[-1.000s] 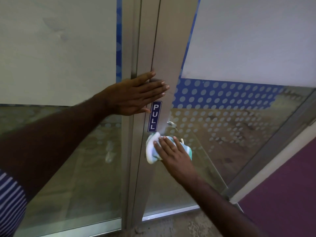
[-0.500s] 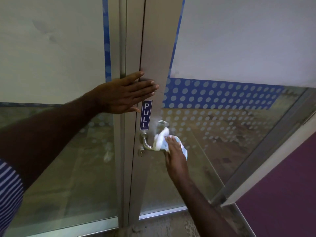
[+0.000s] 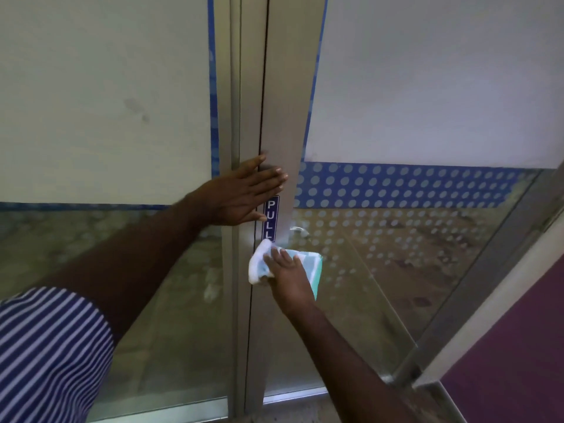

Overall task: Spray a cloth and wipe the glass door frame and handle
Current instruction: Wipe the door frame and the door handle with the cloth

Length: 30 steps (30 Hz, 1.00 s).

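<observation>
Hands: my left hand (image 3: 241, 195) lies flat, fingers spread, on the frame (image 3: 287, 117) just above the PULL label (image 3: 271, 219), bracing the door. My right hand (image 3: 287, 271) presses the cloth (image 3: 259, 264) flat on the frame directly below that label, fingers extended, not curled round anything. Handle (image 3: 297, 231) sits just above and to the right of the cloth, mostly hidden; only its top curve shows. Frame's long axis runs vertical. Right hand is nearer the handle, so I judge next stroke goes up and rightward w/ the cloth onto it.
</observation>
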{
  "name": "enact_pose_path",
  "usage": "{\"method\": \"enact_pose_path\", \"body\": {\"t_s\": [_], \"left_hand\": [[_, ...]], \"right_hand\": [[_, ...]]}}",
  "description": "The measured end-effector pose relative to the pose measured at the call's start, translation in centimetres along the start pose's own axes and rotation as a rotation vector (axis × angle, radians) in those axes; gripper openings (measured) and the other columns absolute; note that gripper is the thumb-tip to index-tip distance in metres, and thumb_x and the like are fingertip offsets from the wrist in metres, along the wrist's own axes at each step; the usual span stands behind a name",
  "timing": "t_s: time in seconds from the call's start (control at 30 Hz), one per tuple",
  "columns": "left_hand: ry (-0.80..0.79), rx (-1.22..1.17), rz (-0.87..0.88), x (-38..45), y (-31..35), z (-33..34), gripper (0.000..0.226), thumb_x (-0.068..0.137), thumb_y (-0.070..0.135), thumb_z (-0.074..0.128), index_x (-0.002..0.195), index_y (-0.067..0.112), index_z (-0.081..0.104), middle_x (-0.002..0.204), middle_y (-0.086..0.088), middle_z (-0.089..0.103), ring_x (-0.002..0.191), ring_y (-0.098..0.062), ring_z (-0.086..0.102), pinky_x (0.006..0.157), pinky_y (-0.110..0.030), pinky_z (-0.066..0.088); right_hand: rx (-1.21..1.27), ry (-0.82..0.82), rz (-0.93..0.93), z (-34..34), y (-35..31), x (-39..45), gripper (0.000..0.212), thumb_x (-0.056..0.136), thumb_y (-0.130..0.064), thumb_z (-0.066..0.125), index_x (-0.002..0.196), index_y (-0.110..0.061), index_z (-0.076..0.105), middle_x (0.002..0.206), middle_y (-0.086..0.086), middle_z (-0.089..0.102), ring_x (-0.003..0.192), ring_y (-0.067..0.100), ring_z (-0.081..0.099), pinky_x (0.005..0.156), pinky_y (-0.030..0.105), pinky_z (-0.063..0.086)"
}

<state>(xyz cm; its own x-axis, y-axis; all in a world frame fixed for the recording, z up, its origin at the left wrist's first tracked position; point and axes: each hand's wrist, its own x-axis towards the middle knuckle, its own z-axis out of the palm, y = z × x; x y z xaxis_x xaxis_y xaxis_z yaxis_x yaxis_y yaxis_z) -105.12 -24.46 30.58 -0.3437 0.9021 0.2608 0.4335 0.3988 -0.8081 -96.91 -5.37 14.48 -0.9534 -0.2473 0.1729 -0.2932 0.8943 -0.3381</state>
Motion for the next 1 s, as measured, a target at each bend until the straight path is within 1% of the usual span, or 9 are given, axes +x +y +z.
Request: {"method": "enact_pose_path", "body": {"t_s": [0.07,0.23,0.33,0.47,0.57,0.67,0.73,0.87,1.0], "left_hand": [[-0.026,-0.006,-0.011,-0.1,0.2,-0.5,0.079,0.107,0.061,0.021,0.162,0.004,0.027,0.17,-0.02,0.023,0.16,-0.035,0.017,0.13,-0.058,0.007],[-0.084,-0.087,-0.026,-1.3,1.3,-1.9,0.076,0.108,0.058,0.03,0.164,0.007,0.026,0.171,-0.02,0.021,0.161,-0.035,0.017,0.13,-0.057,0.011],[-0.077,-0.194,-0.078,-2.6,2.7,-2.7,0.076,0.107,0.059,0.025,0.164,0.009,0.027,0.171,-0.018,0.022,0.16,-0.034,0.02,0.13,-0.056,0.014],[-0.196,-0.507,-0.149,-3.4,5.5,-4.9,0.081,0.099,0.064,0.001,0.167,0.02,0.008,0.176,-0.006,0.003,0.163,-0.022,0.0,0.133,-0.047,0.001],[-0.045,-0.96,-0.332,-3.5,6.6,-7.9,0.072,0.103,0.059,0.021,0.165,0.022,0.027,0.172,-0.001,0.027,0.16,-0.015,0.02,0.13,-0.039,0.013],[0.121,-1.33,-0.449,-3.6,6.5,-11.0,0.067,0.101,0.056,0.034,0.152,0.016,0.053,0.154,-0.004,0.057,0.14,-0.011,0.051,0.115,-0.03,0.039],[0.205,-1.515,-0.502,-3.8,5.9,-13.0,0.069,0.095,0.057,0.042,0.136,0.009,0.069,0.133,-0.008,0.072,0.119,-0.011,0.067,0.099,-0.026,0.051],[0.272,-1.519,-0.59,-4.1,4.5,-15.9,0.057,0.082,0.055,0.069,0.107,0.004,0.08,0.095,-0.008,0.078,0.08,-0.006,0.066,0.071,-0.024,0.052],[0.397,-1.484,-0.753,-4.2,3.8,-18.1,0.028,0.091,0.024,0.08,0.084,-0.002,0.081,0.076,-0.019,0.076,0.059,-0.003,0.059,0.056,-0.021,0.045]], "right_hand": [[-0.292,-0.032,-0.126,1.7,-0.2,-0.1,0.058,0.104,-0.012,0.04,0.16,-0.012,0.023,0.172,0.008,0.01,0.16,0.025,0.005,0.127,0.045,-0.005],[-0.385,-0.176,-0.275,3.3,0.7,-3.6,0.055,0.103,-0.006,0.037,0.157,-0.012,0.033,0.171,0.008,0.015,0.16,0.024,0.004,0.127,0.043,-0.009],[-0.293,-0.109,-0.282,1.2,0.8,-4.6,0.057,0.103,-0.007,0.04,0.158,-0.019,0.033,0.171,0.005,0.013,0.16,0.025,0.005,0.129,0.043,-0.002],[0.088,0.159,-0.306,-3.5,-1.6,-5.4,0.054,0.097,-0.007,0.059,0.149,-0.018,0.049,0.163,0.002,0.034,0.156,0.022,0.023,0.128,0.041,0.015],[0.376,0.31,-0.269,-7.5,-3.6,-6.9,0.049,0.097,-0.013,0.061,0.146,-0.019,0.052,0.154,-0.005,0.045,0.145,0.015,0.042,0.12,0.032,0.033],[0.707,0.292,-0.145,-11.4,-5.6,-8.2,0.035,0.094,-0.033,0.059,0.128,-0.029,0.065,0.127,0.001,0.071,0.114,0.014,0.067,0.098,0.034,0.054],[0.89,0.225,-0.068,-13.6,-6.3,-8.9,0.028,0.09,-0.04,0.063,0.112,-0.025,0.073,0.106,0.007,0.078,0.094,0.02,0.074,0.083,0.039,0.059],[1.152,0.135,-0.028,-17.1,-8.2,-10.0,0.037,0.087,-0.035,0.078,0.115,-0.012,0.072,0.108,0.017,0.077,0.096,0.031,0.075,0.082,0.041,0.062],[1.249,0.105,0.077,-19.6,-9.9,-11.6,0.048,0.086,-0.046,0.076,0.119,-0.013,0.067,0.115,0.021,0.074,0.102,0.04,0.073,0.087,0.051,0.061]]}}
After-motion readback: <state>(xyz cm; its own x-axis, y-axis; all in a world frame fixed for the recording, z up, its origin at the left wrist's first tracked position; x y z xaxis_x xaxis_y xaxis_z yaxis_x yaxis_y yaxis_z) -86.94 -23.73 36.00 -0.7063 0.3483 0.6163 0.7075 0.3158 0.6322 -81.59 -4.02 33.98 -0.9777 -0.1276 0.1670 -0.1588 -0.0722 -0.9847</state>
